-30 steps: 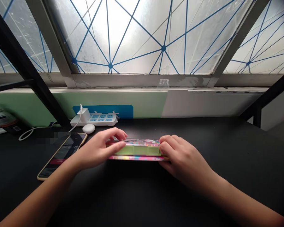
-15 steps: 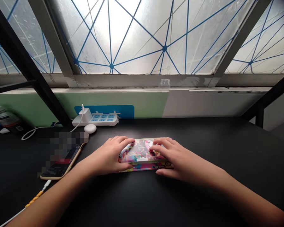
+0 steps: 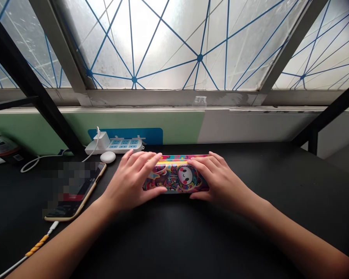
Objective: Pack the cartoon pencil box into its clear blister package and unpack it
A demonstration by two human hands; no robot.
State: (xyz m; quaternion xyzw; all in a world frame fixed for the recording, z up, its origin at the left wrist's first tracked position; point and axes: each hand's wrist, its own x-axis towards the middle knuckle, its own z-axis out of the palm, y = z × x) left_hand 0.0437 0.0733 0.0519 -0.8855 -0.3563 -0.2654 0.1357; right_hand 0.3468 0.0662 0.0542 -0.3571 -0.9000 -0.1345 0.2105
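Note:
A colourful pencil box [image 3: 172, 179], printed with cartoon figures and a round white face, is tilted so that its broad face leans towards me. A pink and multicoloured edge with a yellow strip shows along its top. My left hand [image 3: 135, 176] grips the left end, fingers over the top and thumb along the lower front edge. At the right end my right hand [image 3: 216, 176] holds it the same way, its thumb low on the front. Both palms cover the box's ends. Whether the lower edge touches the table is hard to tell.
A phone [image 3: 75, 197] with a charging cable [image 3: 37, 246] lies on the black table [image 3: 186, 240] at left. Behind it are a white power strip [image 3: 123, 145] and a round white object [image 3: 107, 157]. A dark bottle [image 3: 6, 147] stands far left. Black metal bars [image 3: 46, 112] flank the table.
The pencil box has been tipped up from lying flat, its printed face turning towards me. Both hands have closed more around its ends. The whole view has shifted slightly.

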